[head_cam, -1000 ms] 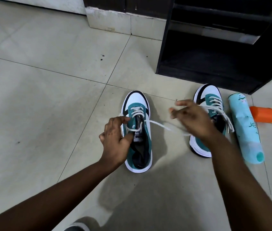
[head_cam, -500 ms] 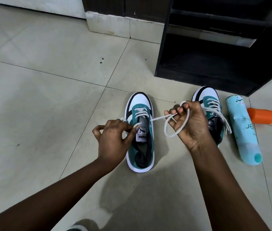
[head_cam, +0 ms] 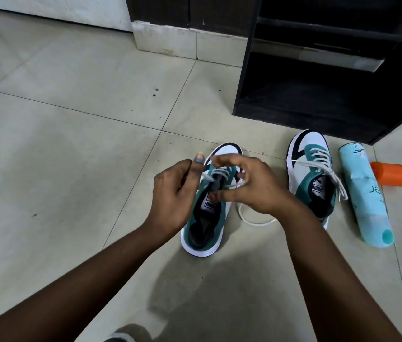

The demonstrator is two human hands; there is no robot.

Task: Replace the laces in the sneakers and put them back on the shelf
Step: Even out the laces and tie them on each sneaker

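From my head camera, the near sneaker [head_cam: 203, 218] stands on the floor [head_cam: 59, 169], toe away from me. My left hand [head_cam: 173, 193] is at its left side, fingers curled, thumb up; whether it pinches the lace [head_cam: 219, 172] I cannot tell. My right hand [head_cam: 251, 186] curls over the tongue, gripping the lace, whose loose end loops on the floor just right of this sneaker. The second sneaker [head_cam: 311, 174] stands further right, the shelf [head_cam: 318, 95] beyond it. Bare floor lies left.
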